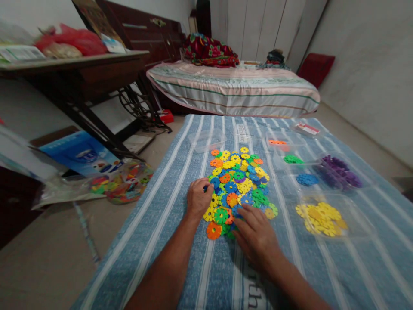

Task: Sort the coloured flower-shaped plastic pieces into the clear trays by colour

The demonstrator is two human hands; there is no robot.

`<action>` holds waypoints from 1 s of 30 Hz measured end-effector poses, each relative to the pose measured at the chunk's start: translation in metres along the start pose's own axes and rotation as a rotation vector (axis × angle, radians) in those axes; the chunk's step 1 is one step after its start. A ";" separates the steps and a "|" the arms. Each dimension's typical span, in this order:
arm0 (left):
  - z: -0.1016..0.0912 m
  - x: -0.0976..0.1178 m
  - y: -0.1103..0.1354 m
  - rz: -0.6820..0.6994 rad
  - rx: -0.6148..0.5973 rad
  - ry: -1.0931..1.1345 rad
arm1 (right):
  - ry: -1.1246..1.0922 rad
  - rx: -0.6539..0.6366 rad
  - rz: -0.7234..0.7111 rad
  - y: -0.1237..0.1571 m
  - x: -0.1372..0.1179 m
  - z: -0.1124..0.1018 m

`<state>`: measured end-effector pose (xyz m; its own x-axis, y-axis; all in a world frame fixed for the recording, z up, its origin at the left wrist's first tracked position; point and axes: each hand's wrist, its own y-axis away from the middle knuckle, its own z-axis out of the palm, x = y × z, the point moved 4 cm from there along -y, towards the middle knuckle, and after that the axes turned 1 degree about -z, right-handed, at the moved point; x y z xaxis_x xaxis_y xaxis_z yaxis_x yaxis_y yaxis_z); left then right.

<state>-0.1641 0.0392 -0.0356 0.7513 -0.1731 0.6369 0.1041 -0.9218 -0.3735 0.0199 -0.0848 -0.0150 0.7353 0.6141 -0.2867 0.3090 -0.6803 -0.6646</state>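
Observation:
A loose pile of notched plastic discs (245,186) in yellow, green, orange and blue lies on the striped cloth in front of me. At its left edge, my left hand (199,197) is closed, with a bit of a blue disc (205,188) showing between thumb and forefinger. My right hand (260,234) lies over the near right side of the pile. Its fingers are apart, the tips touching or just above a blue disc (237,210). Part of the pile is hidden under this hand. An orange disc (214,230) sits at the near left edge.
See-through boxes on the right hold yellow discs (324,218), blue discs (307,179), purple discs (341,171), green discs (293,159) and orange discs (278,142). Another see-through box (206,141) stands behind the pile. A bed (238,88) lies beyond; a sewing-machine table (80,62) is left.

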 end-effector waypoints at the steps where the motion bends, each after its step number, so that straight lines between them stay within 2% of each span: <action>1: 0.000 0.000 0.000 -0.002 -0.002 -0.002 | 0.009 -0.013 -0.022 -0.003 -0.004 0.006; 8: 0.000 -0.001 -0.002 0.006 -0.007 0.007 | 0.059 -0.104 -0.102 -0.014 -0.003 0.039; 16: -0.003 -0.004 -0.007 0.015 -0.007 -0.009 | 0.061 -0.046 -0.096 -0.016 -0.003 0.048; 20: -0.002 -0.006 -0.008 0.039 -0.001 -0.007 | 0.034 0.015 -0.105 -0.020 0.001 0.039; 24: -0.002 -0.008 -0.008 0.050 0.017 -0.009 | 0.066 0.073 -0.090 -0.033 0.017 0.019; 27: -0.003 -0.009 -0.008 0.059 0.026 -0.003 | 0.189 0.035 -0.080 -0.052 0.043 -0.001; 30: -0.004 -0.008 -0.009 0.058 0.026 0.001 | 0.325 0.051 -0.028 -0.076 0.085 -0.031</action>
<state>-0.1738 0.0476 -0.0350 0.7561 -0.2260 0.6142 0.0774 -0.9010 -0.4269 0.0776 0.0064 0.0330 0.8837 0.4665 -0.0383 0.3071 -0.6395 -0.7047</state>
